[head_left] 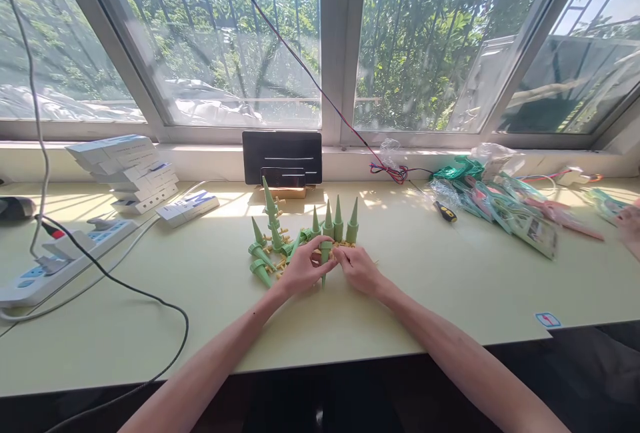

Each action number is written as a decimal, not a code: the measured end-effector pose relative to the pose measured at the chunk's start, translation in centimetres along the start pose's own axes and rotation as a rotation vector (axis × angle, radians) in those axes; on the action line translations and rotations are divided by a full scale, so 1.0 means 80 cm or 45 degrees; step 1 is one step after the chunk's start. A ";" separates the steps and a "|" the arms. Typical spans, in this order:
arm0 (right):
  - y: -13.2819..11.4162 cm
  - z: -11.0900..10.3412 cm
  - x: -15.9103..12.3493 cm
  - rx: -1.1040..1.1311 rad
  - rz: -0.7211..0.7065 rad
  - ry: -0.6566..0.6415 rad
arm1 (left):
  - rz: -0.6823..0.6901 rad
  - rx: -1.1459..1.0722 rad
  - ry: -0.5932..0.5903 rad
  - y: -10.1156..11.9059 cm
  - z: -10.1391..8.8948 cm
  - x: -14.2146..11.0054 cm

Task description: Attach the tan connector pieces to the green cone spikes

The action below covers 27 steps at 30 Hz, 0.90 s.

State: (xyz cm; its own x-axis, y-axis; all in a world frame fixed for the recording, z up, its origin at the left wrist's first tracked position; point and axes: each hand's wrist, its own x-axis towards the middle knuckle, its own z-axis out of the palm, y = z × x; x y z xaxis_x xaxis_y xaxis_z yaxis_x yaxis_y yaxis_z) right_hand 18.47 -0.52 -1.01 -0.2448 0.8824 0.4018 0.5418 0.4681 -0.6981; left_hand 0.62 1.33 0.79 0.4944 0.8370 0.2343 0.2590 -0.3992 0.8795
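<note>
Both my hands meet at the middle of the pale green table [150, 300]. My left hand [300, 268] and my right hand [359, 269] are closed together on a green cone-tipped spike [325, 261] that points down between them. Behind the hands several green cone spikes [339, 221] stand upright. More green spikes [261, 263] lie tipped over to the left, among small yellow pieces [281, 261].
A dark tablet [282, 153] leans against the window sill behind the spikes. White boxes [127, 170] are stacked at back left. A white power strip [65, 256] and a black cable [150, 300] lie left. Packaged items [510, 210] and another person's hand [631, 226] are at right.
</note>
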 end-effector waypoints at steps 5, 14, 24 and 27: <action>0.001 0.002 -0.001 0.061 0.008 0.028 | 0.058 0.081 0.037 -0.002 0.001 0.000; 0.003 0.004 0.001 0.191 0.055 0.038 | 0.108 0.104 0.067 0.004 0.001 0.000; 0.000 0.003 0.000 0.209 0.050 0.037 | 0.113 0.109 0.088 -0.002 0.003 0.000; 0.000 0.003 0.000 0.216 0.053 0.038 | 0.107 0.106 0.084 -0.001 0.003 -0.001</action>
State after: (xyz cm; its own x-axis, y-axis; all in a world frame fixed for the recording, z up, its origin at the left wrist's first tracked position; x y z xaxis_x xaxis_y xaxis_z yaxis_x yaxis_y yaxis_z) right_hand 18.25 -0.54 -1.17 -0.1998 0.9005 0.3862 0.4069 0.4348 -0.8034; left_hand 0.75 1.24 0.60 0.4627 0.8209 0.3347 0.2880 -0.4963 0.8190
